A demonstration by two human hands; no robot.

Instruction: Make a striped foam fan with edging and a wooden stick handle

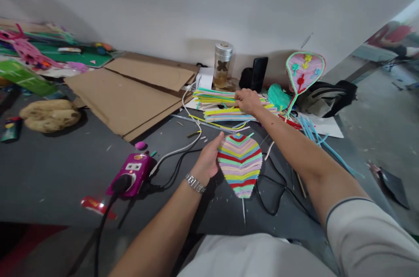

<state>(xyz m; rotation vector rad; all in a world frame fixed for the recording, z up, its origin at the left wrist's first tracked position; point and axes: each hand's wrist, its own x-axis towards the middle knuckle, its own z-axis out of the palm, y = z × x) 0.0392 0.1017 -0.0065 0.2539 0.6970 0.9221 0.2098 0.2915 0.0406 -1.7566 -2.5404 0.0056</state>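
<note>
My left hand (207,159) holds the left edge of a flat leaf-shaped piece of woven coloured straws (240,165), its thumb near the top and a thin spike sticking out below. My right hand (248,101) lies curled on two loose stacks of multicoloured plastic straws (225,106) farther back on the grey table (59,181). Its fingers press into the upper stack. The straws under that palm are hidden. A white cable (191,137) and long thin strips (209,124) run just left of the stacks.
A purple power strip (131,174) with a black plug sits left of my forearm, with black cables nearby. Cardboard sheets (124,98) lie at the back left. A metal-lidded jar (223,65), a phone (259,74) and a pink racket-shaped straw craft (304,71) stand against the white board.
</note>
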